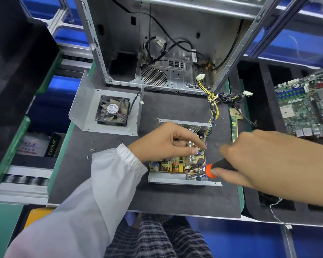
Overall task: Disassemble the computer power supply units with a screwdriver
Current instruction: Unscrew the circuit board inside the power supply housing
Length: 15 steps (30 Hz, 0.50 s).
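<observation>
Lighting: bright, even, overhead; soft shadows. Mild glare on computer case (157, 34) metal. Wide-angle bending at edges; right hand (254, 157) slightly blurred.

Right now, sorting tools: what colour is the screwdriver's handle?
Black screwdriver handle with an orange collar; head view.

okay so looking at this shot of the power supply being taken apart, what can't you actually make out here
All in the head view:
- Screwdriver tip: lost among the circuit board parts, so the screw it meets cannot be seen.
- Board centre: covered by the left hand.
- Screwdriver handle end: wrapped by the right hand.
- Motherboard: cut off by the right edge.
- Loose screws: too small to tell their type.
</observation>
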Motion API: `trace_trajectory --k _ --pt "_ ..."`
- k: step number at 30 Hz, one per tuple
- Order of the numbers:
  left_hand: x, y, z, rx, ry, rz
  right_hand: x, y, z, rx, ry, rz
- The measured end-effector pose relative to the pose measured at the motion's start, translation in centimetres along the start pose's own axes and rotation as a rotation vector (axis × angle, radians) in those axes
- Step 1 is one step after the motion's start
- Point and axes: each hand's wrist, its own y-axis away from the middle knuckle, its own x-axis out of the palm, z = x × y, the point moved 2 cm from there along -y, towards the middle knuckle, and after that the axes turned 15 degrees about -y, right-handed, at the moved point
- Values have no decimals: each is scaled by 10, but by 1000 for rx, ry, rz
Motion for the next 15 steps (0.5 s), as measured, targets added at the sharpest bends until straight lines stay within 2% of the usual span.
trace_trajectory --k 2,6,8,12,15 --pt "4 -3 -4 4 -2 -8 4 -1 3 -29 -35 11" --pt "11 -6 -6 -32 66 -141 11 -1 6 -86 28 43" --pt "16 -8 -6 -45 85 -142 11 0 7 -85 -4 -11" --pt "24 -8 -15 57 132 71 11 6 -2 -252 -38 -317" --pt "24 -5 -17 113 155 216 11 5 6 -408 135 -363"
